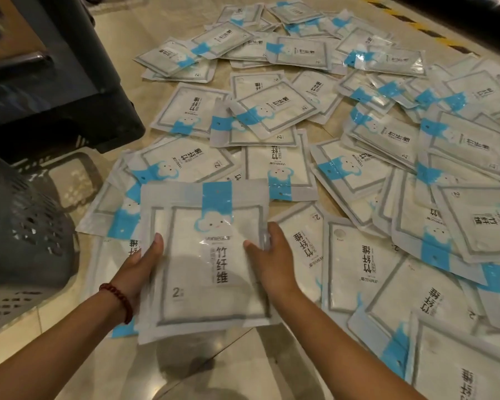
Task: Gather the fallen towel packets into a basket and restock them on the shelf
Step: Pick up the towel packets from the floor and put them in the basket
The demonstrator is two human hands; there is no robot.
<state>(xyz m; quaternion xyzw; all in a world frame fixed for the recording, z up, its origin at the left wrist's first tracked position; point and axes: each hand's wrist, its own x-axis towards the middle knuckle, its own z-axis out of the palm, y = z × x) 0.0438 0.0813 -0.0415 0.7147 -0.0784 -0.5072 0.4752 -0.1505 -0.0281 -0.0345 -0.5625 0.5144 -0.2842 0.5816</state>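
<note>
A white towel packet (205, 255) with a blue band and cloud face, apparently the top of a small stack, is lifted above the floor in front of me. My left hand (140, 269) grips its left edge, thumb on the front. My right hand (272, 255) holds its right edge, thumb on the front and fingers behind. Several more identical packets (344, 134) lie scattered and overlapping across the tiled floor ahead and to the right. A grey perforated basket (23, 235) stands on the floor at my left.
A dark shelf base or cabinet (58, 82) rises at the upper left beside the basket. Yellow-black hazard tape (422, 27) runs along the floor at the far right. Bare beige tile (214, 365) shows below my arms.
</note>
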